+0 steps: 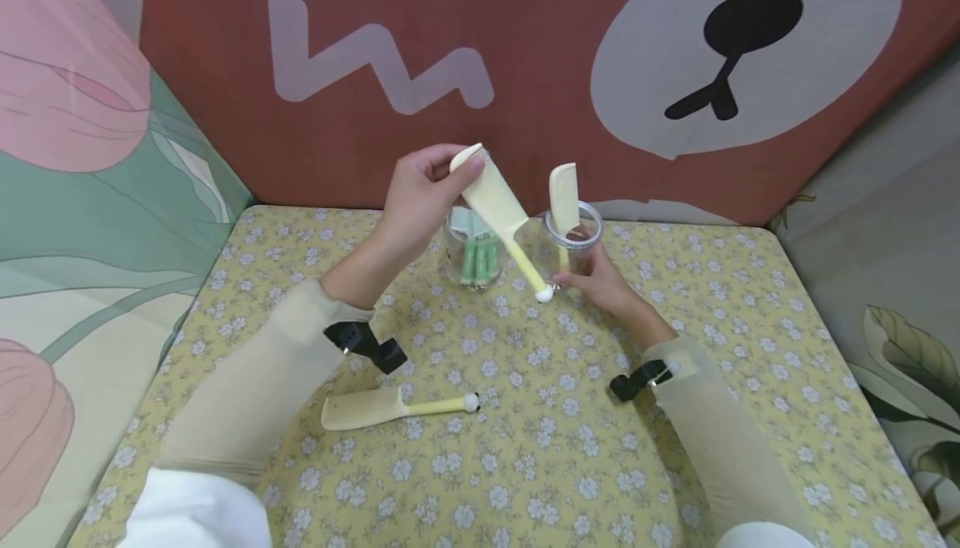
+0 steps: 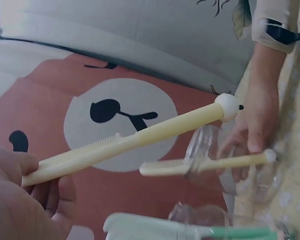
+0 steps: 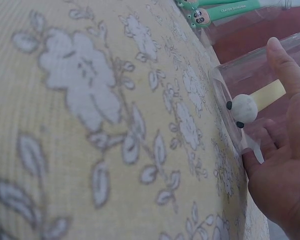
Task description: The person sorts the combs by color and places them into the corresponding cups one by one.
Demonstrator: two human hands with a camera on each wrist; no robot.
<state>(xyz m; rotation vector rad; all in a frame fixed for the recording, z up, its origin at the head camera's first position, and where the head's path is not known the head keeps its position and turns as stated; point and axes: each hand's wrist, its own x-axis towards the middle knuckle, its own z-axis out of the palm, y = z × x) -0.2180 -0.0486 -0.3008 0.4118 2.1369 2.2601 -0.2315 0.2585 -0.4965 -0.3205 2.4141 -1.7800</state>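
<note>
My left hand (image 1: 423, 198) pinches a cream comb (image 1: 491, 194) by its toothed end, between thumb and fingers. Its yellow handle with a white ball tip slants down to the right, overlapping the edge of a clear jar (image 1: 585, 216) in the head view. Around that jar curl the fingers of my right hand (image 1: 603, 281). Inside it a second cream comb (image 1: 563, 198) stands handle down, its toothed part rising above the rim. In the right wrist view its white ball tip (image 3: 244, 108) shows near the jar's base.
Left of the held jar stands another clear jar (image 1: 450, 261) with several green-handled combs (image 1: 480, 258). A third cream comb (image 1: 367, 409) lies on the flowered tablecloth (image 1: 525, 465), nearer to me. A brown printed backdrop (image 1: 540, 23) rises behind the table.
</note>
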